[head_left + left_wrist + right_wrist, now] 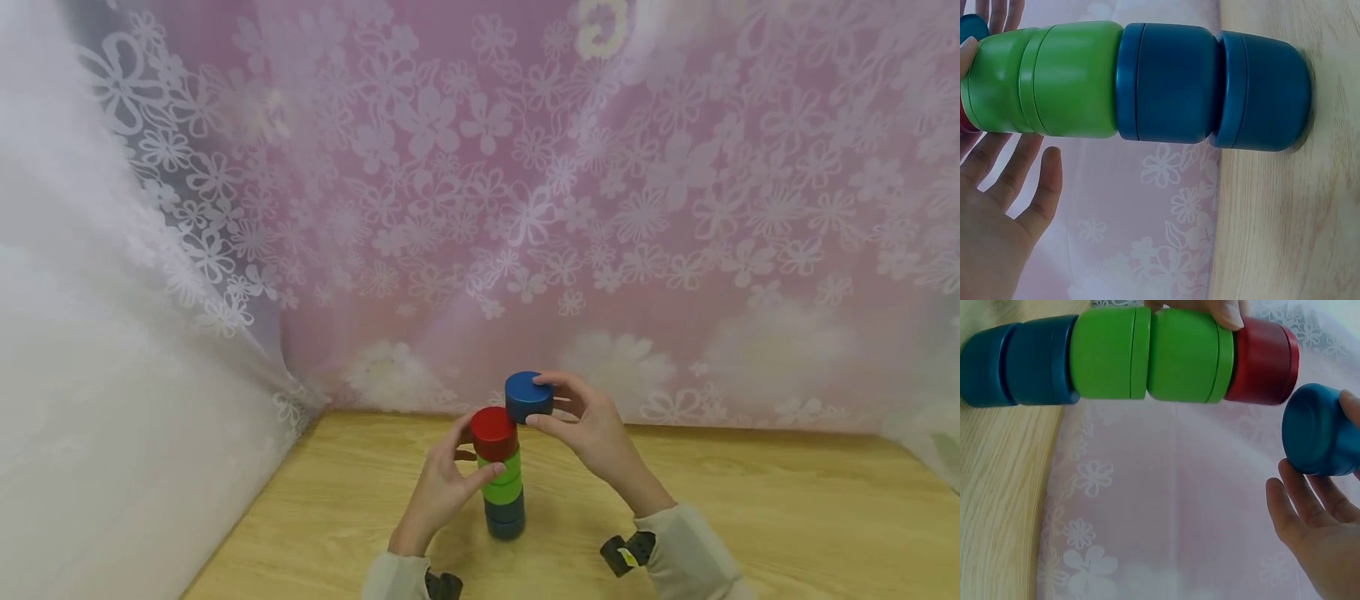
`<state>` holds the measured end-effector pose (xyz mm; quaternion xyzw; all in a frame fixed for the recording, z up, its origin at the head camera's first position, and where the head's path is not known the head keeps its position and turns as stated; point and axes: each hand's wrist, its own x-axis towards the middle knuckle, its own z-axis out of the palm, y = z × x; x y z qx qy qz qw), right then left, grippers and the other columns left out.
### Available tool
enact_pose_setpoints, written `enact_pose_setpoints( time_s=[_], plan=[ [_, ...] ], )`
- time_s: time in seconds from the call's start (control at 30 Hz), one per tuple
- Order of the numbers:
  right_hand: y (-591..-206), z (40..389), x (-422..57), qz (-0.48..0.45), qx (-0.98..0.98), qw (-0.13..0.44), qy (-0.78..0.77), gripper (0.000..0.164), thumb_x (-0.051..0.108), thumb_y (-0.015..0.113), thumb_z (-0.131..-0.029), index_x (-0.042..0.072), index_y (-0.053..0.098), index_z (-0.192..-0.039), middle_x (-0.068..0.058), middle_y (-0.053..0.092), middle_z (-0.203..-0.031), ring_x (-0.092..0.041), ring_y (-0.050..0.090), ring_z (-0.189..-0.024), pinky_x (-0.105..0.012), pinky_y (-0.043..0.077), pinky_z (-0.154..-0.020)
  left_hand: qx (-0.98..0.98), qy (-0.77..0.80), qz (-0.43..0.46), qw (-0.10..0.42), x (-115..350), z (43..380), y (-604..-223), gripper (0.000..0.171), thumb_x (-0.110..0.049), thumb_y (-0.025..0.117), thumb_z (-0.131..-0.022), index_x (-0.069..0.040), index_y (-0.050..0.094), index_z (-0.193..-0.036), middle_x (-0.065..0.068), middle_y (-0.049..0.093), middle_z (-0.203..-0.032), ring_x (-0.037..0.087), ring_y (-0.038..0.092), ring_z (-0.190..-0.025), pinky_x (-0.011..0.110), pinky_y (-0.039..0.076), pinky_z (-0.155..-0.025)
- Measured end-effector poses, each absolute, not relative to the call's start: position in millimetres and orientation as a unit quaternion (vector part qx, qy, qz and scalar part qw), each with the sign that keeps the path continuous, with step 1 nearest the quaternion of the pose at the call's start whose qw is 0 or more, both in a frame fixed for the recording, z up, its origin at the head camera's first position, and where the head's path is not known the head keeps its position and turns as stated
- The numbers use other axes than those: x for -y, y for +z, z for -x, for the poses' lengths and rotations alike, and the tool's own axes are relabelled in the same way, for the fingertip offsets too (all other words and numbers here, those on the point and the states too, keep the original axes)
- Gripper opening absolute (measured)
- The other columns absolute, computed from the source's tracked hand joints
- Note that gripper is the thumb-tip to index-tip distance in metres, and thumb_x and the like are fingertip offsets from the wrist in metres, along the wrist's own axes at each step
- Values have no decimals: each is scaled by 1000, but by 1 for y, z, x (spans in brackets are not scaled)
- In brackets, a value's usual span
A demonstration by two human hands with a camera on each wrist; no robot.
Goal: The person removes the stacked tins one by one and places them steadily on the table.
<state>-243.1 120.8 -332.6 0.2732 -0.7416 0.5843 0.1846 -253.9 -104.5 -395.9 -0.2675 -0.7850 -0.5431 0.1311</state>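
Observation:
Several round lidded tins stand in a straight column: two dark blue tins at the bottom, two bright green tins above, and a red tin on top. My left hand holds the column near its top, the thumb against the upper green tin and the fingers round the far side, partly hidden. Just right of the red tin and slightly higher, my right hand grips another blue tin by its side, between thumb and fingers. Its round base faces the red tin in the right wrist view.
The column stands on a light wood-grain table. Behind it hangs a pink curtain with white flowers, reaching the table's back edge. White cloth drapes along the left side. Dark wrist cameras sit at both sleeves.

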Motion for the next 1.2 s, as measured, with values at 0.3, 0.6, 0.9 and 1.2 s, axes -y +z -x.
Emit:
enact_pose_setpoints(
  time_s=[0.3, 0.6, 0.9, 1.2],
  plan=[
    [-338, 243, -139, -284, 747, 219, 559, 39, -5, 76, -87, -1, 64, -124, -21, 62, -128, -33, 62, -111, -24, 53, -90, 784, -543, 267, 135, 105, 256, -396, 70, -15, 82, -87, -8, 47, -148, 6, 65, -129, 28, 61, -114, 54, 53, -89],
    [-353, 241, -152, -268, 766, 231, 536, 39, -7, 79, -83, -2, 66, -119, -21, 63, -125, -19, 64, -108, -24, 54, -88, 782, -547, 269, 127, 106, 253, -399, 71, -12, 82, -86, -6, 47, -148, 7, 65, -130, 28, 61, -114, 52, 54, -88],
    [-361, 242, -164, -261, 780, 237, 517, 39, -5, 81, -82, -2, 65, -117, -20, 64, -123, -20, 64, -108, -24, 54, -88, 782, -545, 273, 133, 107, 253, -397, 70, -14, 81, -87, -8, 47, -148, 5, 64, -130, 28, 61, -114, 55, 53, -88],
    [-369, 244, -174, -242, 809, 203, 496, 38, -3, 83, -81, -1, 65, -116, -22, 64, -121, -38, 68, -103, -42, 58, -86, 782, -541, 278, 137, 106, 254, -396, 68, -15, 81, -89, -7, 48, -147, 6, 65, -129, 28, 62, -114, 51, 54, -88]
  ],
)
